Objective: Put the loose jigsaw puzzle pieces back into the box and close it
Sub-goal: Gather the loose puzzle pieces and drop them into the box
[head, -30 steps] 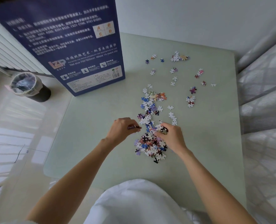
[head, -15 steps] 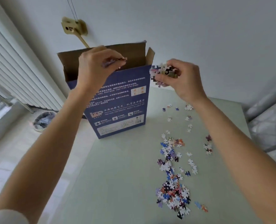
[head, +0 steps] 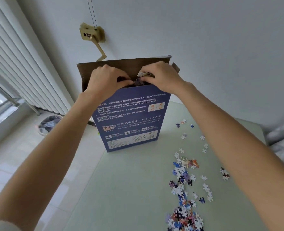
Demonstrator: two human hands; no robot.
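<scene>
**Both hands at box mouth, pieces not yet released**

The box [head: 131, 120] stands upright on the counter [head: 134, 189], long axis vertical, top flap [head: 121, 65] raised behind the opening. Both hands are at the mouth, just above the front wall's upper edge.

Left hand [head: 107, 80]: fingers curled, grip closed on a small dark cluster of pieces, only partly visible under the fingertips. Right hand [head: 161, 77]: fingers curled, grip closed on a handful of pieces [head: 143, 75] showing pale and purple between thumb and fingers. The two hands nearly touch over the middle of the opening.

Governing relation: the opening lies directly below and slightly behind both grips, so the held pieces should fall inside on release. Neither hand is clearly better placed than the other.

Outstanding: many loose pieces [head: 184, 212] remain on the counter, to the right of the box and nearer the person, closer to the right arm. Judgement: task at an early-to-middle stage; the flap is unclosed.
</scene>
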